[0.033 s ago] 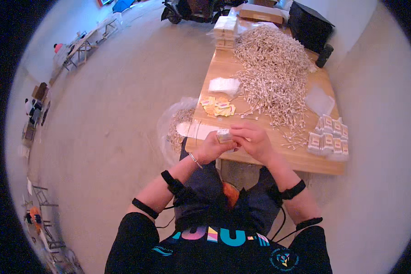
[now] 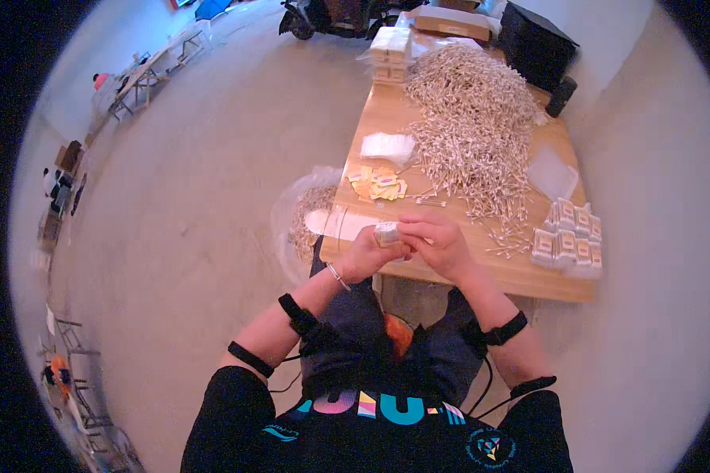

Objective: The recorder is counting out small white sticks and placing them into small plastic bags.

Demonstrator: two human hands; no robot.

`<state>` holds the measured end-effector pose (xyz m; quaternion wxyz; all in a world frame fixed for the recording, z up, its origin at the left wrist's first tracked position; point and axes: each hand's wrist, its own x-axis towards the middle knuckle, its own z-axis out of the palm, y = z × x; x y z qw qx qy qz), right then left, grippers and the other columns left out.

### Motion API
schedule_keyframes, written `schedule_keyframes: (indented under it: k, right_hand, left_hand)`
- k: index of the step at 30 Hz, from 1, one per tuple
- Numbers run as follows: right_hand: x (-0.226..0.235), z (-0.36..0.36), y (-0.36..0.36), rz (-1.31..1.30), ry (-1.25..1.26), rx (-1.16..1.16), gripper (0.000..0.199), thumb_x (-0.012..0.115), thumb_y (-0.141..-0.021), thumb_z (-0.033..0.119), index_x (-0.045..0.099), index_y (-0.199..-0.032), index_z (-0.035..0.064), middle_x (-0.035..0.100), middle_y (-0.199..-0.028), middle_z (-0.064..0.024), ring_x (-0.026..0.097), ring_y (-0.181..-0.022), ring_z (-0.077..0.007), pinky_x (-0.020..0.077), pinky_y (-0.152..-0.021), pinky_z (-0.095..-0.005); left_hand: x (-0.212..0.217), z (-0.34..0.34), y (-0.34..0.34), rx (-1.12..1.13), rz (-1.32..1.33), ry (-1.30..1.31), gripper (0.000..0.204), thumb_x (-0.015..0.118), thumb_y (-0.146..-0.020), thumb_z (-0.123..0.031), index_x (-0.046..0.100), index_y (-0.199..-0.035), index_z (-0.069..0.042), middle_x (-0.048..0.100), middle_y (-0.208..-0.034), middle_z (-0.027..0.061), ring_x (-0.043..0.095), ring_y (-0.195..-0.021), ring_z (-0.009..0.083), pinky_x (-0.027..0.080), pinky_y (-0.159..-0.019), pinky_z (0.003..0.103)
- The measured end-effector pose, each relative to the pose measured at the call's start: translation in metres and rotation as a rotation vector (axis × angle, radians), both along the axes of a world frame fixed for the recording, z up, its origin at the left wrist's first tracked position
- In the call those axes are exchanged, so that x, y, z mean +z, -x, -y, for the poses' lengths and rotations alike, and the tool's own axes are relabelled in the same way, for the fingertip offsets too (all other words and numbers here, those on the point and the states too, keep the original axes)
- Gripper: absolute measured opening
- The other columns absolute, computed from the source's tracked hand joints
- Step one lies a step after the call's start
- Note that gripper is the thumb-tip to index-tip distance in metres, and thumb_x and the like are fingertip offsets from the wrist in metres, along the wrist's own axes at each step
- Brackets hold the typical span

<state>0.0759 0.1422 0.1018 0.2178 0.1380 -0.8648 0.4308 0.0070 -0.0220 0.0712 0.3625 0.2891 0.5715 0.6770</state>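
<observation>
The left hand (image 2: pixel 363 256) pinches a small pale packet (image 2: pixel 386 233) from its left and underneath, while the right hand (image 2: pixel 440 243) closes its fingertips on the packet's right end. The packet sits between both grips, near the front edge of the wooden table (image 2: pixel 521 277), nearer the yellow cards (image 2: pixel 379 184) than the wrapped packs (image 2: pixel 566 236) on the right.

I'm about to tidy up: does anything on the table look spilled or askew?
Mildly: stray swabs lie outside the heap, near the packs, as if slid off it. The cards also lie jumbled, unlike the rows of packs. I see no clear damage.
</observation>
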Motion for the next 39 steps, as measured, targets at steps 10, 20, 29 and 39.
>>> schedule_keyframes:
  k: [10,20,29,39]
  right_hand:
    - [0.002,0.007,0.002,-0.148,-0.109,-0.085,0.009,0.061,-0.069,0.004,0.058,-0.077,0.0063,0.06,-0.094,-0.0086,0.056,-0.091,-0.0285,0.0467,-0.078,-0.0365]
    - [0.014,-0.003,0.002,0.082,-0.092,0.024,0.016,0.066,-0.069,0.004,0.051,-0.076,0.0029,0.054,-0.109,-0.0125,0.05,-0.105,-0.028,0.0406,-0.088,-0.0351]
    - [0.011,-0.009,0.003,0.529,0.281,-0.077,0.028,0.066,-0.077,0.011,0.062,-0.103,0.0022,0.063,-0.088,-0.0064,0.058,-0.082,-0.0119,0.0471,-0.071,-0.0259]
    - [0.005,-0.003,0.013,0.46,0.219,-0.138,0.011,0.061,-0.079,0.01,0.063,-0.085,0.0003,0.058,-0.072,-0.0033,0.053,-0.067,-0.0104,0.0425,-0.058,-0.0253]
  left_hand:
    - [0.002,-0.005,0.001,0.019,-0.144,0.051,0.011,0.061,-0.083,-0.011,0.062,-0.091,-0.003,0.063,-0.081,0.0018,0.058,-0.075,0.0091,0.049,-0.069,0.025]
    - [-0.01,0.008,0.011,0.023,-0.458,0.304,0.02,0.066,-0.079,-0.017,0.062,-0.096,-0.005,0.066,-0.086,0.0064,0.059,-0.077,0.0112,0.047,-0.071,0.03]
    - [-0.012,0.001,0.005,-0.053,-0.313,0.126,0.021,0.063,-0.081,-0.014,0.063,-0.1,-0.006,0.066,-0.091,0.0034,0.059,-0.083,0.0106,0.046,-0.078,0.027]
    - [-0.004,0.001,0.006,-0.11,-0.243,0.167,0.021,0.063,-0.081,-0.012,0.062,-0.101,-0.006,0.064,-0.092,0.0014,0.058,-0.085,0.0093,0.045,-0.079,0.027]
